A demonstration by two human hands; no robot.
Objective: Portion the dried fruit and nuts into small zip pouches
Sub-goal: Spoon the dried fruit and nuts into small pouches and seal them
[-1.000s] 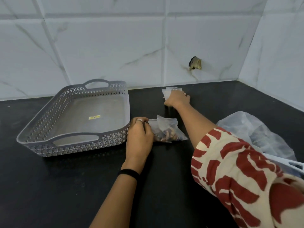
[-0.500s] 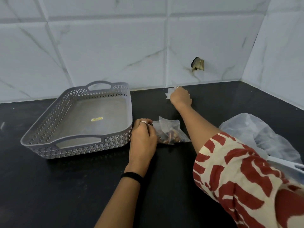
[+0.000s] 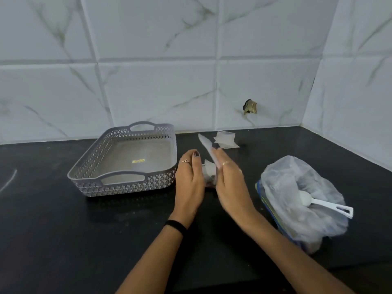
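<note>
A small clear pouch with dark fruit and nuts (image 3: 209, 172) lies on the black counter (image 3: 63, 230) between my hands. My left hand (image 3: 188, 183) holds its left side, thumb up. My right hand (image 3: 230, 185) pinches an empty clear zip pouch (image 3: 205, 144) that sticks up and away from the fingers. A small stack of empty pouches (image 3: 226, 140) lies near the wall. At the right sits a large crumpled plastic bag of dried fruit (image 3: 297, 183) with a white scoop (image 3: 324, 205) in it.
An empty grey perforated basket tray (image 3: 89, 168) with handles stands just left of my left hand. White marble-look tiled walls meet in a corner at the back right. A blue-edged zip bag (image 3: 259, 192) lies under the large bag.
My right hand has come back from the stack near the wall, bringing one empty pouch to beside the filled pouch. My left hand stays at the filled pouch. The camera has tilted up.
</note>
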